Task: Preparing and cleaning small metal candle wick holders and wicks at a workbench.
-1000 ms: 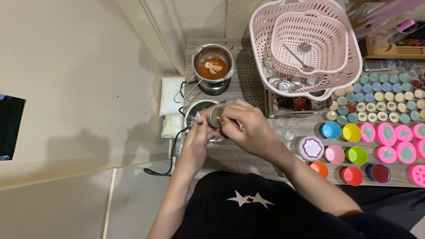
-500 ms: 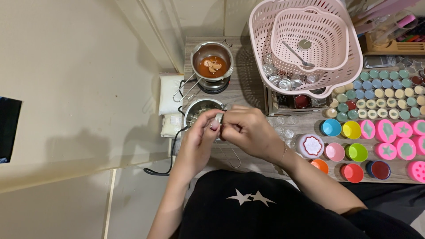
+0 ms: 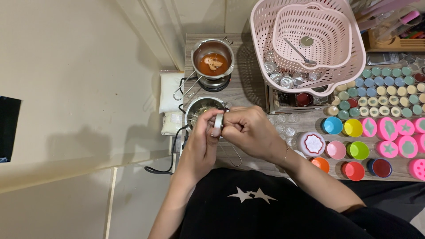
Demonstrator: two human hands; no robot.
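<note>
Two hands meeting over the near edge of the counter (image 3: 248, 95), just above the lap in a black shirt with white stars (image 3: 256, 208). Pinched between them, a small metal cup (image 3: 218, 121), tilted on its side — fingers of the left hand (image 3: 201, 141) curled round its left rim, fingers of the right hand (image 3: 252, 130) closed on it from the right and partly over the top. Both forearms angled in from below, wrists bent inward, knuckles up.

Directly beyond the cup, a small steel pot (image 3: 199, 108) with a wire handle; little room there, hands nearly over its rim. Farther back, a second pot of orange liquid (image 3: 213, 62) on a burner. Black cable (image 3: 166, 163) looping off the counter's left edge toward bare floor — open room on that side. To the right, crowding: coloured moulds (image 3: 354, 148) near the right wrist, rows of small filled tins (image 3: 385, 93) behind, and a pink basket (image 3: 310, 42) at the far edge.
</note>
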